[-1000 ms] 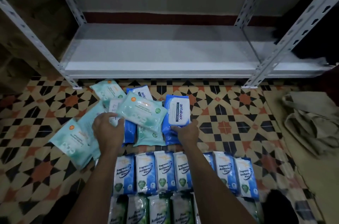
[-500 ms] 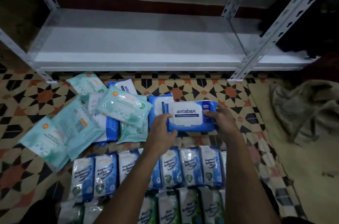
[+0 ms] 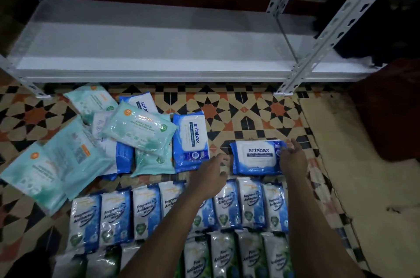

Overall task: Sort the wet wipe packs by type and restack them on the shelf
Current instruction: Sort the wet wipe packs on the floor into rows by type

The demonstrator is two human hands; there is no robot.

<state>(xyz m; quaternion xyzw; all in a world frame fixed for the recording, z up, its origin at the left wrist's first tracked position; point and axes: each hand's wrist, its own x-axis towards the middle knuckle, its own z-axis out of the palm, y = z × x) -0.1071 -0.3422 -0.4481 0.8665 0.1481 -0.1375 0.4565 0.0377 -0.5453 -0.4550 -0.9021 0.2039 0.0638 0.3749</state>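
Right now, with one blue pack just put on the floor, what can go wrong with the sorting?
1. The antabax pack lies alone, apart from the other antabax pack; the blue type may end up split into two groups.
2. The mint-green packs overlap blue ones in a loose heap, so pulling one out could drag others along.
3. The shelf holds no packs yet; restacking has not begun.

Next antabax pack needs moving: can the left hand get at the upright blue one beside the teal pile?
Probably yes. The left hand hovers open beside that antabax pack, whose top and near edge are uncovered.
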